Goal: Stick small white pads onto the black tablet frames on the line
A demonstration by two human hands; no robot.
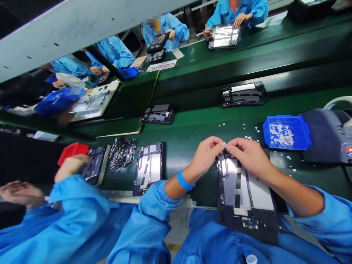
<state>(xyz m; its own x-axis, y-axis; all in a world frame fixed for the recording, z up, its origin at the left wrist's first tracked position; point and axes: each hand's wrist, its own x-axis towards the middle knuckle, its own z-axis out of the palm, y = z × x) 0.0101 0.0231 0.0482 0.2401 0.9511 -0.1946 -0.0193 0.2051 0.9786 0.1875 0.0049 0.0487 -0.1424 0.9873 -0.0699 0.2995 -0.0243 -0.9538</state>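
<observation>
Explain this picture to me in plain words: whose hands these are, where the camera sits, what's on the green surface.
The camera sits on a worker's head, looking down. That person's left hand and right hand pinch a tiny pale piece between their fingertips, above an opened tablet back at the edge of the green belt. A blue tray of small pale bits lies to the right, a grey machine beside it. A neighbour's hand on the left touches another unit. More people in blue sit opposite.

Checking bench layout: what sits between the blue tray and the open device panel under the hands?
In the head view, only green belt with scattered small white scraps lies between the blue tray and the device panel; no other part.
</observation>
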